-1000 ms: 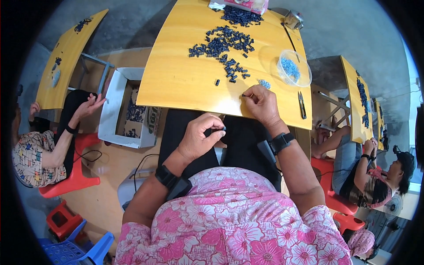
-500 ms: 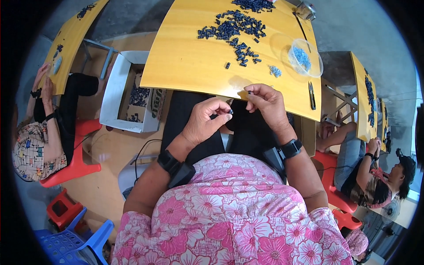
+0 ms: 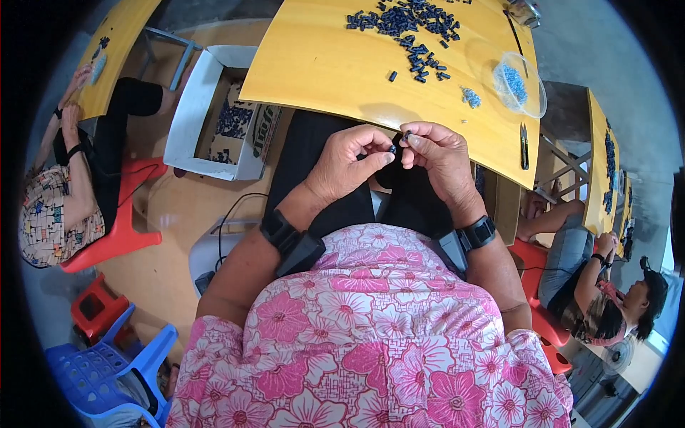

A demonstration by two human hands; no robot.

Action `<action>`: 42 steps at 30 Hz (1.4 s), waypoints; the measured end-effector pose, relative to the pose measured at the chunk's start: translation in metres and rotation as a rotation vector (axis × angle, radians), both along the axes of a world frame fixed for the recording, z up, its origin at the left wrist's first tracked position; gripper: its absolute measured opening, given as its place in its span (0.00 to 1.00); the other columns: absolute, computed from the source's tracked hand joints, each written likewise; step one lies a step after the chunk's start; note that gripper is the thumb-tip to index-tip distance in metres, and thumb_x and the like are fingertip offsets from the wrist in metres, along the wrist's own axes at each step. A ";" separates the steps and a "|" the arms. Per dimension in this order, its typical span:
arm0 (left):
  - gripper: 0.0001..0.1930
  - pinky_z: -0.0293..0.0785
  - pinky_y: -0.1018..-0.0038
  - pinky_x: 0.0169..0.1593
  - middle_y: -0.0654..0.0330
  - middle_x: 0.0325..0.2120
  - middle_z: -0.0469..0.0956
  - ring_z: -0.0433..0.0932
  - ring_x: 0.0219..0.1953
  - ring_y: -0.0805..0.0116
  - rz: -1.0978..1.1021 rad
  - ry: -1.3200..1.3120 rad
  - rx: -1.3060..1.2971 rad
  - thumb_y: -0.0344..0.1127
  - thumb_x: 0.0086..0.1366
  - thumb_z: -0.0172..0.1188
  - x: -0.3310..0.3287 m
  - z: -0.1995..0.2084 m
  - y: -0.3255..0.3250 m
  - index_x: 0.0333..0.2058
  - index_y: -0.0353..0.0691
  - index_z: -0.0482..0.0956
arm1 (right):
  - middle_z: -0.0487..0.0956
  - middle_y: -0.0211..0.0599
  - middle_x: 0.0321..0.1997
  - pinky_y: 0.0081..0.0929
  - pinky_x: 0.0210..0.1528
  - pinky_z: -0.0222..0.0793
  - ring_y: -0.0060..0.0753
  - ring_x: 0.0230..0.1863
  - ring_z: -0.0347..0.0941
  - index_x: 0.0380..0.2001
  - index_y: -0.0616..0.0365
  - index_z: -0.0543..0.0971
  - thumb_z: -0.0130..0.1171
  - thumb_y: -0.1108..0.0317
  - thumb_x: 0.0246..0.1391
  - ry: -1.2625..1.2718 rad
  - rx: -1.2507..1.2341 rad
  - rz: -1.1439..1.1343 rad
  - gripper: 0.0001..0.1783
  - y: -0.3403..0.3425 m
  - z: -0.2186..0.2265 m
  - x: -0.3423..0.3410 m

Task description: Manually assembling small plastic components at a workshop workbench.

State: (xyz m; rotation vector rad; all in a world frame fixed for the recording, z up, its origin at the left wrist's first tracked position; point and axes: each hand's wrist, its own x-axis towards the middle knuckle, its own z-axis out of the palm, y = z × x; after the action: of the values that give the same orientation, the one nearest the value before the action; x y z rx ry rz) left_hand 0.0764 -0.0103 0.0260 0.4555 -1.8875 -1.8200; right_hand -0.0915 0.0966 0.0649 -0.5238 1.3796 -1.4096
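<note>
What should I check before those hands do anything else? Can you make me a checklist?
1. Left hand has a good hold: ok, it pinches a small dark piece.
2. Right hand has a good hold: ok, it pinches another dark piece.
3. Those two held bits lined up: cannot tell, they are too small to see well.
4. Blue bits all inside the clear bowl: not ok, a little blue heap lies on the table beside it.
5. Black tool away from the hands: ok, it lies near the table's right edge.
6. More dark pieces on the table: ok, there are lots.
</note>
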 end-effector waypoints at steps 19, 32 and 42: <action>0.04 0.74 0.81 0.40 0.65 0.32 0.76 0.75 0.35 0.81 -0.026 -0.003 0.048 0.26 0.63 0.61 0.002 -0.008 0.001 0.36 0.34 0.76 | 0.81 0.33 0.28 0.19 0.34 0.74 0.21 0.28 0.75 0.41 0.64 0.82 0.56 0.78 0.59 0.129 -0.034 0.102 0.08 0.001 -0.001 0.005; 0.04 0.73 0.81 0.38 0.65 0.31 0.75 0.74 0.33 0.80 -0.021 0.012 0.021 0.26 0.63 0.61 0.003 -0.007 0.001 0.35 0.34 0.76 | 0.81 0.33 0.29 0.19 0.36 0.75 0.20 0.30 0.76 0.39 0.64 0.82 0.55 0.79 0.59 0.197 -0.031 0.133 0.08 0.001 -0.002 0.003; 0.03 0.70 0.82 0.34 0.66 0.27 0.76 0.71 0.30 0.83 0.006 -0.007 -0.017 0.27 0.64 0.60 0.003 -0.003 0.003 0.33 0.34 0.77 | 0.81 0.33 0.34 0.18 0.38 0.75 0.20 0.32 0.77 0.38 0.65 0.82 0.55 0.82 0.57 0.433 -0.100 0.180 0.09 0.002 -0.003 0.003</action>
State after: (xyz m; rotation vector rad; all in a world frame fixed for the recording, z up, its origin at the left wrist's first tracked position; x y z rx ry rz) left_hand 0.0796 -0.0074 0.0228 0.4617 -1.9029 -1.8000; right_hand -0.0881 0.0985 0.0623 -1.0397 1.5577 -1.2666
